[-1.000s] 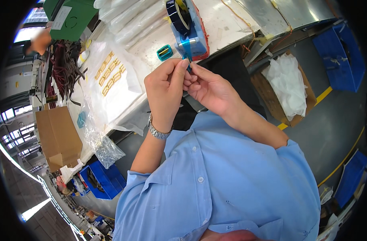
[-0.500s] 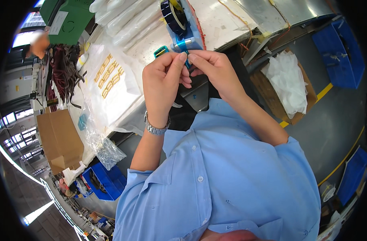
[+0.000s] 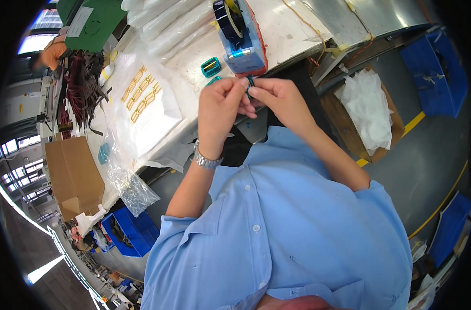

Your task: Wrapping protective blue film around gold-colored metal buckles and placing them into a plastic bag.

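Small teal piece: pinched between the fingertips of both hands, just off the table's edge and below the tape dispenser; its shape is mostly hidden by the fingers.
Left hand: grasping the piece between thumb and forefinger, the other fingers curled in behind.
Right hand: grasping the same piece from the other side, thumb and forefinger pressed together (whether a bit of tape lies under them is too small to tell).
Step at the fingertips: it looks like close two-handed work, pressing or smoothing something on the teal piece.
Next move's demand: by my judgement, a steady left pinch while the right fingertips work along the piece, clear of the dispenser.
Blue tape: half a second ago a strip ran from the dispenser to the fingers; now none spans the gap, and a blue bit shows at the dispenser's front.
Teal buckles: one lies on the table beside the dispenser; a second, less visible in the earlier frame, peeks out behind the left hand.
Gold-coloured frames: in rows on a white sheet, to the left, apart from the hands.
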{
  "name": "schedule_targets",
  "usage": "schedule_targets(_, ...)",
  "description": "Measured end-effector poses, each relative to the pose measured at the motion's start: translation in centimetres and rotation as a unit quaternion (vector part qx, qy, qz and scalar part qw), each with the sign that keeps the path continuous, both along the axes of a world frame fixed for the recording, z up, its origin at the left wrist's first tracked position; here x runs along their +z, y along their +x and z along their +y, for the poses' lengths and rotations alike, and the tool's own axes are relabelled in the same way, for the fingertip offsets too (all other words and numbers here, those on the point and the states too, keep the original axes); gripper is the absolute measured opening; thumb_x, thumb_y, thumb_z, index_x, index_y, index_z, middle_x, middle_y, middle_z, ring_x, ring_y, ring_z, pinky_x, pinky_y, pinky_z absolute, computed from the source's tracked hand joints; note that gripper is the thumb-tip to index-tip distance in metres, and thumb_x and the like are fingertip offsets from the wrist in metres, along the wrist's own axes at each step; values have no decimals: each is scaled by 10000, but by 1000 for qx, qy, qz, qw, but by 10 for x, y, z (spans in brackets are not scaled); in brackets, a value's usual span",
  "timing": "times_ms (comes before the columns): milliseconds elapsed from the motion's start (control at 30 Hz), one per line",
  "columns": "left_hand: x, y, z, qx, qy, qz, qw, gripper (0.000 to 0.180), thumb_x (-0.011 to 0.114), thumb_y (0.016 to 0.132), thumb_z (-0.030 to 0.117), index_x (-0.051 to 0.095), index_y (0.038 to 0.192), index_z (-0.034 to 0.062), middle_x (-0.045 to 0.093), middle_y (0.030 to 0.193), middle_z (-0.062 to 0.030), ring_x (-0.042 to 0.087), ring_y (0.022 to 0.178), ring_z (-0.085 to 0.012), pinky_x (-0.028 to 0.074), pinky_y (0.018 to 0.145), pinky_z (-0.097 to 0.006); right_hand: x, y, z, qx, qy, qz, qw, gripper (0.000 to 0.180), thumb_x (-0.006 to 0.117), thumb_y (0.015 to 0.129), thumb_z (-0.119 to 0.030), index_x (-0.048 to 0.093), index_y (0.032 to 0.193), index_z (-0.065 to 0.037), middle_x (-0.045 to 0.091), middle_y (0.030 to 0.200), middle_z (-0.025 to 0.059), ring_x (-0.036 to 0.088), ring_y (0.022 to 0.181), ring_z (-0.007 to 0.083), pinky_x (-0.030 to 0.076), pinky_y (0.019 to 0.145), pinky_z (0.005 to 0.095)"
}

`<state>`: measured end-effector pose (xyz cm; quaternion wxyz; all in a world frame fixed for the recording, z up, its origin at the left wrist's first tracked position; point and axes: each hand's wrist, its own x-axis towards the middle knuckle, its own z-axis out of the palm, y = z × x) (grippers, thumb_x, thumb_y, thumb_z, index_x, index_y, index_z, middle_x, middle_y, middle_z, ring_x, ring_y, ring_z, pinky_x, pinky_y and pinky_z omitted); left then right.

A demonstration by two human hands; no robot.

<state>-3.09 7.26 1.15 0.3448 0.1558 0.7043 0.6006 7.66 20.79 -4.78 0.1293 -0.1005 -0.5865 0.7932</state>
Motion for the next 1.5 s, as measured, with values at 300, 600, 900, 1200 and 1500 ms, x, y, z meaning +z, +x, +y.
schedule_targets(300,-22,34,-42,-10,114,-156,981,269,582,1117,191,638,927,9,548,717,-2,577,602,-105,589,542,-314,21,41,7,56,-116,-88,988,352,612,1114,-264,728,1237,44,789,1054,102,756,911,160,612,831,292)
schedule_targets(600,-27,32,-58,-42,105,-192,975,281,597,1112,197,641,892,27,553,722,22,522,588,-64,528,498,-273,28,30,-10,55,207,-115,970,177,707,1034,-104,751,1149,24,771,913,49,721,840,113,584,767,266)
schedule_targets(900,-15,19,-69,-105,35,-63,992,281,630,1097,202,659,878,29,603,744,24,518,593,-36,471,495,-231,36,22,-9,141,29,-128,981,246,663,1072,-194,757,1006,24,741,789,54,693,723,98,575,692,259)
schedule_targets(1200,-15,29,-83,-29,-2,134,991,194,675,1065,133,744,1116,-42,727,847,-29,688,712,-83,592,679,-244,51,18,-31,31,172,-139,975,204,687,1052,-170,760,1002,14,750,776,47,694,714,80,550,652,245)
schedule_targets(1500,-19,21,-92,-73,-72,395,913,104,728,940,38,723,1031,-14,703,800,-123,722,683,-196,550,617,-320,54,16,-54,13,223,-137,965,185,687,1046,-150,753,1008,18,760,774,53,693,704,71,532,640,240)
